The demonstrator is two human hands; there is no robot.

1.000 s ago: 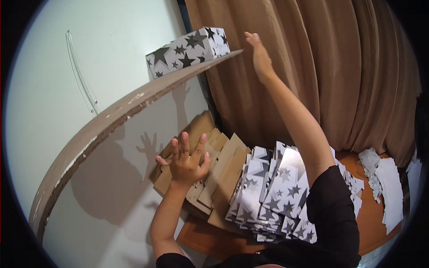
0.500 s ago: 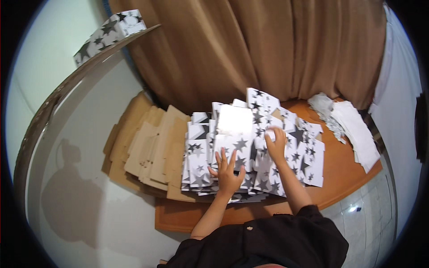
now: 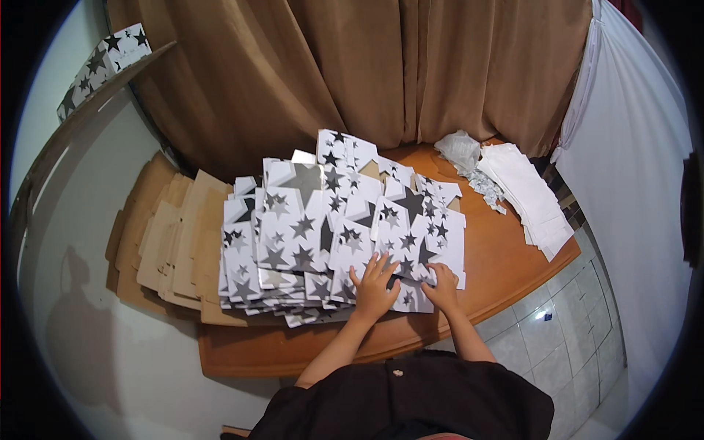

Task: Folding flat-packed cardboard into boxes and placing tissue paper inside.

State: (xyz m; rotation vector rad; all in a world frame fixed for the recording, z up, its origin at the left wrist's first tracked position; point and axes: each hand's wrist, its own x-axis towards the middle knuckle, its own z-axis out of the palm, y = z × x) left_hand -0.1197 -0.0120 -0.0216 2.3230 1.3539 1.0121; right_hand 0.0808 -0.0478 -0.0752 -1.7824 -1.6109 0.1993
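Observation:
A broad pile of flat white cardboard pieces (image 3: 290, 246), printed with black and grey stars, covers the middle of the table. My left hand (image 3: 375, 290) rests on the near part of the pile, fingers spread over a star-printed piece (image 3: 350, 246). Beside it, my right hand (image 3: 442, 287) touches the near right edge of another star-printed piece (image 3: 411, 238). Its fingers are bent, with the thumb held apart from them. Neither hand has lifted a piece off the pile.
Brown cardboard pieces (image 3: 180, 242) overlap along the left side of the wooden table (image 3: 499, 249). White sheets (image 3: 524, 198) and crumpled clear plastic (image 3: 462, 152) lie at the far right. A star-printed box (image 3: 103, 66) sits on a ledge (image 3: 110, 92) at upper left. Brown curtains (image 3: 352, 66) hang behind.
The view has turned right, so the table sits farther left in the picture. My hands have shifted rightward over the pile, and the right one has come down to the near edge.

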